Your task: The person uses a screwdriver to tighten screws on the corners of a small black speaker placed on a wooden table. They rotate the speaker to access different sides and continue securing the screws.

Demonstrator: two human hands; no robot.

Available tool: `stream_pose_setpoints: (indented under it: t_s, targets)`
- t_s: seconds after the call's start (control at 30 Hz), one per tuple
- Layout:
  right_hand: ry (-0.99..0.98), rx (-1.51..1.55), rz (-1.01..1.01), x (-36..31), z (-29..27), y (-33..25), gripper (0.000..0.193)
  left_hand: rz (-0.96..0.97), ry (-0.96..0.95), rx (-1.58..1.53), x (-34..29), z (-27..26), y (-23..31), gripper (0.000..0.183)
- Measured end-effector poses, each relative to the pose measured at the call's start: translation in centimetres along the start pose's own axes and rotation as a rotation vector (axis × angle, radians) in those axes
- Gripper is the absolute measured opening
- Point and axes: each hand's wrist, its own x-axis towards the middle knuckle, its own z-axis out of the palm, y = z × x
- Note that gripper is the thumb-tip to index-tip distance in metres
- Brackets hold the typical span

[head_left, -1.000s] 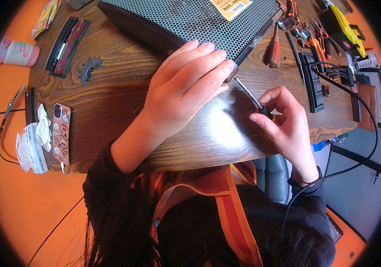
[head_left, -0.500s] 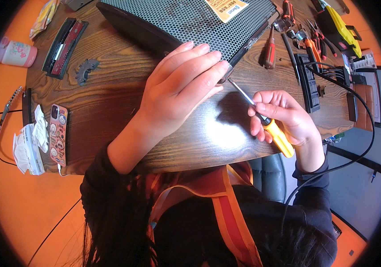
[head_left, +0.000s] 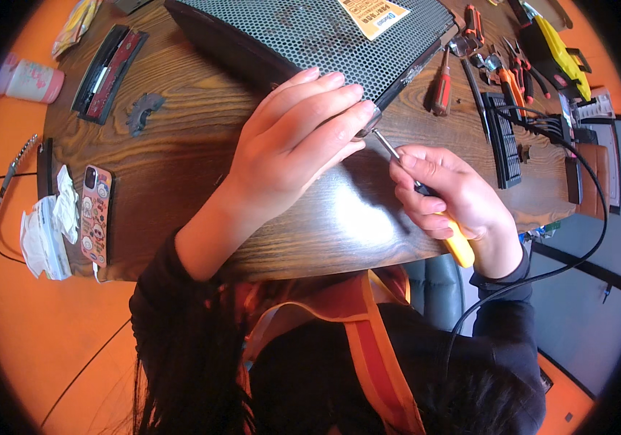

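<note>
The left hand (head_left: pixel 281 145) covers the near corner of the perforated casing (head_left: pixel 310 47), at far centre on the wood-grained table (head_left: pixel 165 167); the casing's far edge is cut off. Whether the left fingers grip or only rest cannot be told. The right hand (head_left: pixel 449 187) holds the yellow-handled screwdriver (head_left: pixel 460 245), fingers partly hiding it; tip contact is unclear.

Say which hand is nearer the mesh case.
Left. Left hand touches the case at its near corner; right hand off it, lower right, gripping a yellow screwdriver.
</note>
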Motion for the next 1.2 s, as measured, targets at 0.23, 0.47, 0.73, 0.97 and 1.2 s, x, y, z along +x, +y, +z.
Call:
stream_pose_setpoints:
  t_s: [0.23,0.47,0.73,0.97,1.2]
  targets:
    - [-0.177,0.274,0.070,1.2,-1.6,0.5,0.025,0.008,-0.042,0.017,0.0,-0.4,-0.2,0.040]
    - [-0.059,0.199,-0.006,0.1,-1.9,1.6,0.028,-0.034,-0.134,0.008,0.9,-1.4,0.1,0.044]
    - [-0.305,0.054,-0.299,-2.7,-0.7,4.4,0.029,-0.245,-0.092,-0.067,-1.9,-2.9,7.1,0.048]
    - [-0.279,-0.192,-0.272,-1.9,1.1,4.5,0.018,-0.711,-0.028,-0.750,-3.1,-1.6,10.6,0.042]
    - [-0.183,-0.821,-0.684,-1.9,0.4,5.2,0.038,-0.688,0.118,-0.905,-3.6,-1.9,10.3,0.021]
